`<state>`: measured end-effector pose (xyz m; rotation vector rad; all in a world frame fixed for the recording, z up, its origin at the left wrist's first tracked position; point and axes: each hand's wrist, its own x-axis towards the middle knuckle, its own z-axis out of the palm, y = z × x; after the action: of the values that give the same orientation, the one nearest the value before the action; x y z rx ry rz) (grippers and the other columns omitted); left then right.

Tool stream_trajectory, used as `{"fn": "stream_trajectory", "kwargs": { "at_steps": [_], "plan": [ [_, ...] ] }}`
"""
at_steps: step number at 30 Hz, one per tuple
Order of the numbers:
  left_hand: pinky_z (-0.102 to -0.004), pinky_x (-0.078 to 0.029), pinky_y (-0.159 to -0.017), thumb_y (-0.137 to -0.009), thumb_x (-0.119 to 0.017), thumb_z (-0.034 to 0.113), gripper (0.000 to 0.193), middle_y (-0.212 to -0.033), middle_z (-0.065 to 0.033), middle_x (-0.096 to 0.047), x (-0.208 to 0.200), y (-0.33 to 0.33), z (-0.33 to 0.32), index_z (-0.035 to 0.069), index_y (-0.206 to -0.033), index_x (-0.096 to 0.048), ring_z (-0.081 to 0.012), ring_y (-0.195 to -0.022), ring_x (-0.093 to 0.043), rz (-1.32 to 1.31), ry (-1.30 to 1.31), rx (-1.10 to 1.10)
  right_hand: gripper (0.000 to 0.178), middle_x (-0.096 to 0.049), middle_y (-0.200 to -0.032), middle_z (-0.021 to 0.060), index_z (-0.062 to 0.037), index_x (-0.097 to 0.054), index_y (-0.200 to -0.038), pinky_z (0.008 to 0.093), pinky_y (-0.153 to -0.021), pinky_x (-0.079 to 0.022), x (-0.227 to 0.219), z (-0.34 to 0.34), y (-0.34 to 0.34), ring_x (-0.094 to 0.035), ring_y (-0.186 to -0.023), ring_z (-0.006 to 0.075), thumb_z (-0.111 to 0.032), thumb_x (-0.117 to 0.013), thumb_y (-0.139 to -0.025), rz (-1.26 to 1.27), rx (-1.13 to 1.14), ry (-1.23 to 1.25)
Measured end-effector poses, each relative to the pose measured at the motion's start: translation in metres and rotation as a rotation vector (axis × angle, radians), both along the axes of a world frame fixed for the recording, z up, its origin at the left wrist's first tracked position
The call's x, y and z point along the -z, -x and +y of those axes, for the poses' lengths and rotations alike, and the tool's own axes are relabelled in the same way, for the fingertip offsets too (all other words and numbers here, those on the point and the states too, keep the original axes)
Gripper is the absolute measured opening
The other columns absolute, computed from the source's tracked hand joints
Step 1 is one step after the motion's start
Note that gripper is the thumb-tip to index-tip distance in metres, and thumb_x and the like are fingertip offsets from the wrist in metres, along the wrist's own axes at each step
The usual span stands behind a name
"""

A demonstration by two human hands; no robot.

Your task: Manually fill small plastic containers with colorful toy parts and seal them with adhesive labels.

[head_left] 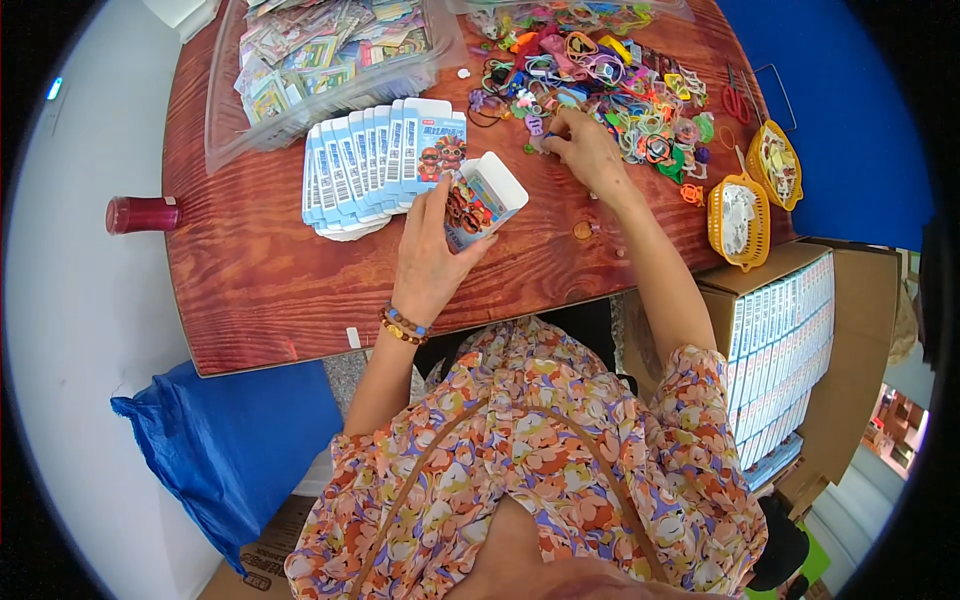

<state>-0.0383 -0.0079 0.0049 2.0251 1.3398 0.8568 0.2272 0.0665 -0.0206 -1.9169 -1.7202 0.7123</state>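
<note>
My left hand grips a small open cardboard box printed with cartoon figures, its white flap up and its open end facing right and away from me. Fanned beside it lies a row of flat light-blue boxes overlapping one another. At the near left edge of a heap of small colourful trinkets and hair ties, my right hand has thumb and fingers pinched together. A purple trinket lies against its fingertips; what the pinch holds, if anything, is too small to make out.
A clear plastic bin full of cards stands at the far left. Two yellow baskets with small pieces and red-handled scissors lie at right. Below the right table edge is a carton packed with boxes. A red jar is at left.
</note>
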Motion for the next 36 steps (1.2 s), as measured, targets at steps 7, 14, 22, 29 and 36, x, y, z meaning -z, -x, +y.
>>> {"fn": "stream_trajectory", "kwargs": {
  "at_steps": [7,14,22,29,36],
  "plan": [
    [-0.0439,-0.049,-0.094,-0.073,-0.084,0.020,0.085,-0.122,-0.0216,-0.053,0.005,-0.005,0.001,0.000,-0.144,-0.041,-0.0375,-0.111,-0.056,0.032,0.029,0.040,0.009,-0.065,-0.076,0.0018,-0.0032,-0.064,-0.092,0.0232,-0.056,-0.046,0.002,-0.011,-0.016,-0.058,-0.060,0.0073,-0.009,-0.070,-0.088,0.482,0.081,0.066],
    [-0.0438,-0.049,-0.093,-0.073,-0.084,0.018,0.083,-0.121,-0.0205,-0.054,0.001,-0.003,0.000,0.000,-0.143,-0.042,-0.0373,-0.111,-0.056,0.025,0.052,0.054,0.015,-0.066,-0.078,0.0022,-0.0039,-0.067,-0.102,0.0234,-0.056,-0.046,-0.005,-0.011,-0.005,-0.058,-0.061,0.0072,-0.012,-0.068,-0.090,0.386,0.054,0.130],
    [-0.0429,-0.051,-0.090,-0.072,-0.085,0.020,0.083,-0.119,-0.0201,-0.054,0.000,-0.003,0.002,-0.001,-0.140,-0.043,-0.0367,-0.108,-0.058,0.032,0.011,0.054,0.018,-0.070,-0.076,0.0094,-0.0057,-0.067,-0.100,0.0338,-0.059,-0.049,-0.016,0.024,0.001,-0.067,-0.065,0.0161,-0.020,-0.062,-0.090,-0.036,-0.034,0.019],
    [-0.0432,-0.051,-0.089,-0.073,-0.085,0.021,0.082,-0.118,-0.0205,-0.055,-0.002,0.004,0.001,-0.001,-0.140,-0.044,-0.0369,-0.107,-0.058,0.039,0.002,0.033,0.021,-0.072,-0.091,0.0170,-0.0079,-0.069,-0.096,0.0484,-0.074,-0.052,-0.033,0.025,0.015,-0.068,-0.087,0.0382,-0.026,-0.062,-0.090,-0.197,0.047,-0.086],
    [-0.0436,-0.050,-0.090,-0.073,-0.085,0.023,0.082,-0.118,-0.0210,-0.055,-0.003,0.001,0.003,-0.001,-0.140,-0.043,-0.0370,-0.107,-0.057,0.036,-0.006,0.040,0.032,-0.070,-0.093,0.0225,0.0007,-0.069,-0.098,0.0481,-0.080,-0.052,-0.007,0.065,0.016,-0.068,-0.091,0.0387,-0.028,-0.071,-0.084,-0.318,-0.058,-0.067]
  ]
}}
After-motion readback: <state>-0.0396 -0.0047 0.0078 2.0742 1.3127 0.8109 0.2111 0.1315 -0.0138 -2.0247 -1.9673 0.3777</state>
